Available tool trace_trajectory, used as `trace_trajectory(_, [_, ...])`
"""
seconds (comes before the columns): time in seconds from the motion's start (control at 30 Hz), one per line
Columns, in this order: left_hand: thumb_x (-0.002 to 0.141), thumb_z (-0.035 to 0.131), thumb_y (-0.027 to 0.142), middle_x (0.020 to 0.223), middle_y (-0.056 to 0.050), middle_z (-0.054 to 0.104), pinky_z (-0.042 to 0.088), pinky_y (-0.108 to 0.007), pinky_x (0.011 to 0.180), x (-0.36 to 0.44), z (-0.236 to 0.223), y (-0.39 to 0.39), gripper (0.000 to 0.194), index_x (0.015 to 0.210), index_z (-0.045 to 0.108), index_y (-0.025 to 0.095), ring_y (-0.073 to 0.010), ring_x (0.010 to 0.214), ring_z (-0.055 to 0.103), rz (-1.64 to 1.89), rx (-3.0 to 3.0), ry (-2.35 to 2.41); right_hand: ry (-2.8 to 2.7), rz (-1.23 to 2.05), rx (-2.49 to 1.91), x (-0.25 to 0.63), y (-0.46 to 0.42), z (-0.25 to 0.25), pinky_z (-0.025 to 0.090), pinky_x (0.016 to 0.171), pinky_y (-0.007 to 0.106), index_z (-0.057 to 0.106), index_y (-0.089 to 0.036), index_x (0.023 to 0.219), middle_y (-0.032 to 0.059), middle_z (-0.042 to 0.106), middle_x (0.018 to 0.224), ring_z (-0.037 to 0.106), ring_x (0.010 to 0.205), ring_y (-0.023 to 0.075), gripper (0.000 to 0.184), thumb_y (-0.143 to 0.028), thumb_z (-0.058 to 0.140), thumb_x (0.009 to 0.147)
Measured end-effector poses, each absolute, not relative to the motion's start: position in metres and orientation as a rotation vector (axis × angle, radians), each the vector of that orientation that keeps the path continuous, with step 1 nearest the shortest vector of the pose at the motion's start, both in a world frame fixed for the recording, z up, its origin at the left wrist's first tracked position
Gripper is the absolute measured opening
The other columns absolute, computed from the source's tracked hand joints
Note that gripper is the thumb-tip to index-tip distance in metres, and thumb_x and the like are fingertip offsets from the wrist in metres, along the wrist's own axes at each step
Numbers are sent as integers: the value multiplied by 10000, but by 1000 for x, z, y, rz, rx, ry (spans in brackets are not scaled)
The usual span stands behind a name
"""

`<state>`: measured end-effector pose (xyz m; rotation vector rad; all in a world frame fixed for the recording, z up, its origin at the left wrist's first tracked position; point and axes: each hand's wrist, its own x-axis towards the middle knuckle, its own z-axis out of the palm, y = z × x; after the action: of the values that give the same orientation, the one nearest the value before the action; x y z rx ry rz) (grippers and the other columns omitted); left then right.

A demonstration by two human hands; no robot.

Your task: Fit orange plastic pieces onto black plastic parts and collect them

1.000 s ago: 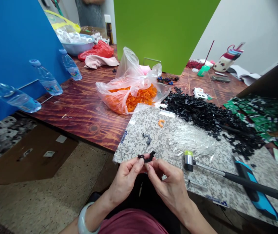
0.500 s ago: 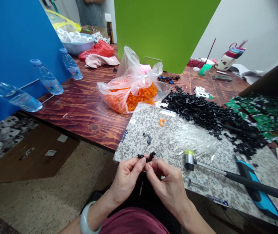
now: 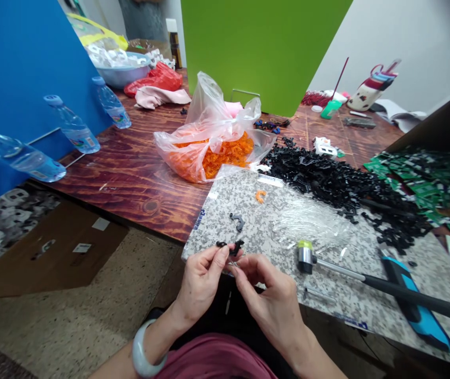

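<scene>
At the front edge of the speckled board (image 3: 217,226), my left hand (image 3: 203,279) pinches a small black plastic part (image 3: 237,247) between thumb and fingers. My right hand (image 3: 268,289) is closed close beside it, its thumb and fingertip pinching a thin, shiny wire-like piece (image 3: 232,263) against the part. Fingers hide some of both pieces. Just beyond my hands lies a dark curved plastic part (image 3: 237,222), and past it an orange C-shaped piece (image 3: 260,197). A bundle of thin clear-silvery strands (image 3: 311,221) spreads on the board to the right.
Black parts (image 3: 327,179) are heaped behind the strands. A mallet (image 3: 351,273) lies across a blue-black tool (image 3: 418,305) at right. A clear bag of orange pieces (image 3: 217,152) stands behind the board. Water bottles (image 3: 75,126) lean by the blue panel; green circuit boards (image 3: 418,184) fill a box.
My left hand has turned the black part and raised it slightly. The fingertips have parted a little, so the thin shiny piece now shows between them. The view has shifted slightly.
</scene>
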<state>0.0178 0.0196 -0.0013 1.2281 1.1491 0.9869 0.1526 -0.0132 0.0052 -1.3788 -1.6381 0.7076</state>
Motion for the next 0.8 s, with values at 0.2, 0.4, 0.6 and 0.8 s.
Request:
trace_trajectory(0.2, [899,510,313,669,-26,678,483,-227,621,15,-5,18,295,740,682,133,-164,639,625,965,1372,1222,-1674,707,-1376,157,-8,10,491,557,188,576,-188,876,14,649,736,591,568,101,80,-164,500,875])
trace_trajectory(0.4, [908,490,320,629,-15,661,448,-213,589,14,-5,16,320,701,656,140,-147,604,607,897,1475,1230,-1644,885,-1403,163,-3,19,447,497,173,569,-186,900,-17,614,664,554,512,90,70,-172,520,853])
trace_trajectory(0.6, [894,509,312,589,-12,635,413,-208,552,13,-2,16,324,640,635,156,-136,559,573,852,1580,1228,-1704,999,-1453,171,3,21,399,481,179,572,-190,894,-41,583,590,526,491,94,97,-137,535,821])
trace_trajectory(0.8, [920,454,270,612,-32,643,397,-223,558,9,-2,15,330,654,618,162,-145,567,574,725,1768,1203,-1814,993,-1451,177,5,20,379,478,176,546,-195,874,-52,570,572,517,479,92,107,-113,532,808])
